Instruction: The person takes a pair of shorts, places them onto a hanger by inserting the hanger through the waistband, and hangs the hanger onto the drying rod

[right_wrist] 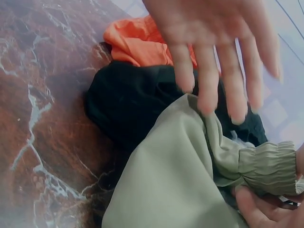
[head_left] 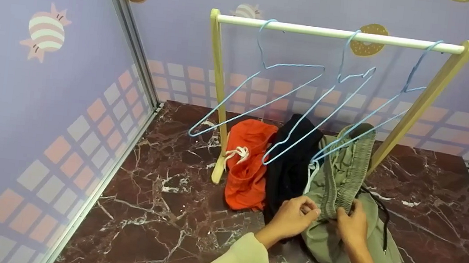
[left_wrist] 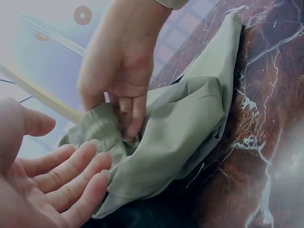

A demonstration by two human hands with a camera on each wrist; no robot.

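Olive-green elastic-waist pants (head_left: 315, 237) lie bunched on the floor, their gathered waistband (head_left: 356, 163) raised toward the rack. At the waistband's near end, my right hand (head_left: 354, 226) pinches the fabric between thumb and fingers. In the left wrist view, that right hand (left_wrist: 123, 71) has its fingertips partly hidden in the folds. My left hand (head_left: 293, 217) is just left of the pants; the left wrist view shows its fingers (left_wrist: 71, 185) extended beside the cloth. Whether they touch the cloth I cannot tell. A dark cord (head_left: 384, 214) trails on the right side.
Black clothing (head_left: 294, 169) and an orange garment (head_left: 247, 172) with white drawstring lie to the left. Above them stands a wooden rack with a white rail (head_left: 316, 30), where three blue hangers (head_left: 286, 64) hang. Patterned walls (head_left: 43, 105) enclose the dark marbled floor (head_left: 139, 226).
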